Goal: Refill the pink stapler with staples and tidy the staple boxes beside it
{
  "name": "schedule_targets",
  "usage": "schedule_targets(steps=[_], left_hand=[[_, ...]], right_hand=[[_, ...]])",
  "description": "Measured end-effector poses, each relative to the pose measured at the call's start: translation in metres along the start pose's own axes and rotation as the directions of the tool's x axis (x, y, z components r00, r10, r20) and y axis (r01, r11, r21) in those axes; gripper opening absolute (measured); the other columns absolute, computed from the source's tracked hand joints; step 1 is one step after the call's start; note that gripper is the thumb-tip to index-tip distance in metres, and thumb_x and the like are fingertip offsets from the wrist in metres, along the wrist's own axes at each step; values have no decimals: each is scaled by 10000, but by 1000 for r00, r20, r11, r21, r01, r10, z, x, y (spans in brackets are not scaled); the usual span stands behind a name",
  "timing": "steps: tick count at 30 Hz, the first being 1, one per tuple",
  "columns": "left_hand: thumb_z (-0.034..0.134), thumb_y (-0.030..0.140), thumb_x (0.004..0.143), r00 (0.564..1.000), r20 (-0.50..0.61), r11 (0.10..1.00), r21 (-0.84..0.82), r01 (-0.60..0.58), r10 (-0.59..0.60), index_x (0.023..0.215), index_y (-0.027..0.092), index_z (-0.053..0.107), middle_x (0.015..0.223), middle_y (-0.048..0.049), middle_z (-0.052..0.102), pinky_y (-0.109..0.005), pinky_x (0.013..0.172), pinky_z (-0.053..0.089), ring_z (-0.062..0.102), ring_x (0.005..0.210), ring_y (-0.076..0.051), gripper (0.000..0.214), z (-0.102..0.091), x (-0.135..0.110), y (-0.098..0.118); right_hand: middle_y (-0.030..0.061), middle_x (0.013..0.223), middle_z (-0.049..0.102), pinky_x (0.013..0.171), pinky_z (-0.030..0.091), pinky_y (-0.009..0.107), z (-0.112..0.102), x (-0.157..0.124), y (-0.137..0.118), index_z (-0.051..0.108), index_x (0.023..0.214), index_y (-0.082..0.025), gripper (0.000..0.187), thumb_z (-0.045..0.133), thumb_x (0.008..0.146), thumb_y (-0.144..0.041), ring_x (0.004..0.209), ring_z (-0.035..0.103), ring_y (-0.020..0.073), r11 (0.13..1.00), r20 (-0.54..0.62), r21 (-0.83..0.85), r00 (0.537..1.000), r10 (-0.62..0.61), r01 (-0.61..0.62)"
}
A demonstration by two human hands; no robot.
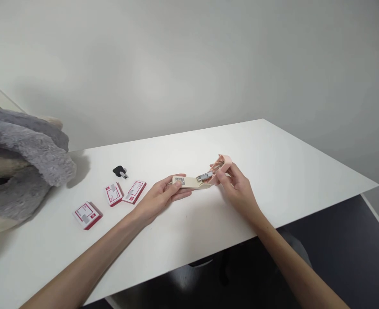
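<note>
Between my two hands, above the white table, is a stapler (192, 183) opened out wide. My left hand (163, 193) is closed around its cream base, with the thumb near the metal anvil plate. My right hand (236, 184) grips the pink top cover (226, 162), which is tilted up. The metal staple channel (206, 176) shows between base and cover. Whether staples lie in it, I cannot tell. Left of my left hand lie three small white and red boxes: one box (134, 192) nearest, another box (114, 194) beside it, and a third box (87, 214) farther left.
A small black staple remover (120, 171), as it looks, lies behind the boxes. Grey plush fabric (25, 167) covers the table's left end. The white table (292, 171) meets a grey wall at the back, and its front edge runs below my forearms.
</note>
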State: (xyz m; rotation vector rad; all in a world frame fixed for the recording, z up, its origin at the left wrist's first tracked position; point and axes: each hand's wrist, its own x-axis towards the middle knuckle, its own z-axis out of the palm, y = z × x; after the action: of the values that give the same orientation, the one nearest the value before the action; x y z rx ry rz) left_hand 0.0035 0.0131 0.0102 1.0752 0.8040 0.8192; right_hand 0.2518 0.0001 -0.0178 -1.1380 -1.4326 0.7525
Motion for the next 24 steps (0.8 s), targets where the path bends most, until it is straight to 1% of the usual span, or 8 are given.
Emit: schedule_targets(steps=[4, 8, 14, 18, 24], left_hand=[[722, 450, 1005, 1000, 27, 999, 38, 0, -1, 1379, 108, 642, 1427, -211, 700, -529, 1268, 437, 682, 1339, -334, 514, 2, 0, 1], [738, 483, 988, 999, 50, 998, 66, -13, 10, 1366, 111, 641, 1430, -211, 699, -536, 1247, 459, 684, 1335, -346, 539, 4, -2, 1], [725, 518, 989, 999, 50, 994, 111, -9, 3, 1363, 118, 632, 1409, -214, 712, -547, 1238, 462, 711, 1295, -345, 555, 3, -1, 0], [717, 532, 989, 999, 46, 990, 137, -11, 5, 1384, 120, 624, 1373, -219, 731, -551, 1223, 465, 735, 1252, -344, 579, 2, -1, 0], [705, 509, 1002, 998, 69, 989, 145, -15, 5, 1366, 141, 647, 1368, -206, 737, -531, 1202, 482, 745, 1234, -333, 521, 2, -1, 0]], right_hand=[[92, 1261, 743, 870, 610, 391, 0, -1, -5, 707, 1200, -249, 285, 566, 1059, -453, 1065, 726, 258, 999, 10, -51, 1000, -3, 3], [74, 1163, 757, 859, 587, 370, 1, -1, -8, 733, 1100, -242, 263, 559, 1055, -435, 1027, 707, 240, 996, 53, -79, 998, -23, 27], [72, 1131, 774, 834, 580, 366, 2, -1, -11, 741, 1194, -251, 279, 584, 1031, -415, 1006, 710, 237, 993, 65, -108, 997, -30, 37], [74, 1142, 778, 814, 592, 364, 2, -1, -11, 752, 1206, -251, 297, 613, 1011, -426, 1020, 715, 241, 993, 62, -108, 997, -39, 46], [74, 1183, 784, 793, 602, 378, 2, -2, -8, 763, 1232, -269, 327, 653, 983, -452, 1032, 715, 245, 990, 77, -127, 995, -55, 65]])
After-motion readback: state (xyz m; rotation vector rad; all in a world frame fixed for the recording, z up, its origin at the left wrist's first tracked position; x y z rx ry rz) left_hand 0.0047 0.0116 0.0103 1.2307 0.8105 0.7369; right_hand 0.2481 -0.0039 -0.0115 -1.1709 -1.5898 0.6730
